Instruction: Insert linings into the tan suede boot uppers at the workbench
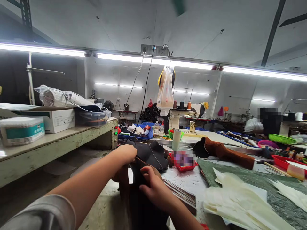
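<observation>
My left hand is closed round the top edge of a dark brown leather piece that stands up from the workbench in front of me. Just to its right, my right hand pinches the same piece lower down, fingers curled against the dark material. The lower part of the piece runs down between my forearms. A stack of thin flat pieces lies right beside my right wrist.
A red tray sits behind the leather. A brown suede boot shaft lies on the green mat, with pale cut pieces nearer. A shelf at left carries boxes. Another person is far right.
</observation>
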The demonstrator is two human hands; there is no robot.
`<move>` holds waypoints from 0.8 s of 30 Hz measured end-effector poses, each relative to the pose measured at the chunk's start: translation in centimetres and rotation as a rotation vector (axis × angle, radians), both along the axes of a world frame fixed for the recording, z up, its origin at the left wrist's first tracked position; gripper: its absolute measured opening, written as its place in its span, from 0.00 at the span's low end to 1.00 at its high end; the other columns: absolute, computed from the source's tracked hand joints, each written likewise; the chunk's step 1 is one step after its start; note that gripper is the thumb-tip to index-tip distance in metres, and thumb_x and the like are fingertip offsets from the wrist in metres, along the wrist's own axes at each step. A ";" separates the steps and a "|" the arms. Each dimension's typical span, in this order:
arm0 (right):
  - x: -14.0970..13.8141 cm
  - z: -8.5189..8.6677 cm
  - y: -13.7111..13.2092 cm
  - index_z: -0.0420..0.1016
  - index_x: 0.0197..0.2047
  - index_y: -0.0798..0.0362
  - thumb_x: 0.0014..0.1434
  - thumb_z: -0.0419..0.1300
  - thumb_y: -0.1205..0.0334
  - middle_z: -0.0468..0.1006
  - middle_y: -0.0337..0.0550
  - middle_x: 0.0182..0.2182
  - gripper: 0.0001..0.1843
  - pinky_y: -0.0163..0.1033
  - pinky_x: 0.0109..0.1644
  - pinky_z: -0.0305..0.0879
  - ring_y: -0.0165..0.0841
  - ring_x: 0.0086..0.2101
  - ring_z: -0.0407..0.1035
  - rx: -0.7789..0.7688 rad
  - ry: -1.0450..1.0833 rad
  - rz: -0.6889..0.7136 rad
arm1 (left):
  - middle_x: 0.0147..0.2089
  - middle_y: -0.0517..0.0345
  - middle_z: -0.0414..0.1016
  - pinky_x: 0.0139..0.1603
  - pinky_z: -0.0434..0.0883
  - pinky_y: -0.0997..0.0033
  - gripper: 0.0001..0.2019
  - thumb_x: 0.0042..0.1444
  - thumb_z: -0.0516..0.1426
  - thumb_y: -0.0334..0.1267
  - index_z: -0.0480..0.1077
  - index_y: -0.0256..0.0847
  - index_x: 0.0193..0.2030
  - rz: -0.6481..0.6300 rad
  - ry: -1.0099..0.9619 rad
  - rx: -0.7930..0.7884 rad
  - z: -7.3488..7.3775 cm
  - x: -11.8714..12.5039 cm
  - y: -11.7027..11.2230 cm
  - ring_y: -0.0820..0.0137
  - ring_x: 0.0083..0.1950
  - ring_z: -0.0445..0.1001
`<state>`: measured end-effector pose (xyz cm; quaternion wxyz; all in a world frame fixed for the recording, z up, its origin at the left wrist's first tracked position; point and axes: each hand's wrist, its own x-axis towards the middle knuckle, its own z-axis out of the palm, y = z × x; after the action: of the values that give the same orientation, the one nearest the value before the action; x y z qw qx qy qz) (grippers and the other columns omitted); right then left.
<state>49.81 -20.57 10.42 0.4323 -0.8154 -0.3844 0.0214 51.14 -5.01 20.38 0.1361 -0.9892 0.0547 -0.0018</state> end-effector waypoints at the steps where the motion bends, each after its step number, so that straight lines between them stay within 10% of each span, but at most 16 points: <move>1: -0.6 -0.9 -0.1 0.55 0.54 0.52 0.48 0.56 0.72 0.71 0.46 0.48 0.29 0.39 0.52 0.59 0.35 0.50 0.65 0.073 0.084 0.074 | 0.32 0.50 0.76 0.38 0.72 0.61 0.04 0.50 0.59 0.34 0.73 0.34 0.30 -0.007 0.008 0.029 -0.1 -0.1 -0.1 0.65 0.36 0.75; 7: -2.6 -6.0 0.5 0.44 0.63 0.53 0.46 0.51 0.77 0.51 0.50 0.62 0.41 0.42 0.61 0.50 0.32 0.60 0.48 0.294 0.363 0.076 | 0.35 0.43 0.75 0.39 0.69 0.64 0.08 0.50 0.55 0.26 0.75 0.36 0.30 -0.120 -0.025 0.089 -2.6 -0.3 -0.7 0.60 0.40 0.74; 12: -2.1 -7.5 0.9 0.67 0.50 0.55 0.44 0.58 0.70 0.76 0.49 0.41 0.26 0.42 0.45 0.65 0.42 0.43 0.70 -0.225 0.141 -0.203 | 0.38 0.38 0.72 0.38 0.68 0.63 0.13 0.52 0.48 0.23 0.74 0.31 0.35 -0.146 -0.108 0.119 -2.9 0.4 0.3 0.57 0.43 0.71; 17: -1.6 -8.4 2.7 0.73 0.35 0.55 0.44 0.53 0.74 0.77 0.49 0.35 0.14 0.37 0.37 0.63 0.39 0.36 0.71 -0.482 -0.071 -0.286 | 0.46 0.43 0.70 0.41 0.68 0.64 0.15 0.54 0.49 0.27 0.67 0.35 0.49 -0.096 -0.202 0.066 -3.6 -0.9 1.2 0.59 0.45 0.70; 20: -1.7 -9.3 3.1 0.72 0.32 0.55 0.42 0.55 0.71 0.76 0.48 0.33 0.11 0.35 0.34 0.62 0.37 0.34 0.71 -0.382 -0.048 -0.216 | 0.49 0.48 0.68 0.48 0.66 0.65 0.14 0.58 0.50 0.38 0.63 0.38 0.50 -0.015 -0.324 -0.036 -6.9 -3.9 1.7 0.62 0.50 0.68; 24: -1.9 -10.7 3.2 0.71 0.42 0.53 0.50 0.56 0.58 0.77 0.45 0.33 0.16 0.34 0.34 0.65 0.35 0.33 0.72 -0.136 0.140 -0.115 | 0.39 0.54 0.73 0.35 0.72 0.69 0.08 0.57 0.50 0.42 0.66 0.41 0.38 0.298 -0.396 -0.362 -15.3 -8.0 3.1 0.67 0.37 0.74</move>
<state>47.89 -17.41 -0.29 0.4024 -0.8600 -0.3037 0.0793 43.13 -1.87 5.13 -0.0355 -0.9749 -0.1196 -0.1842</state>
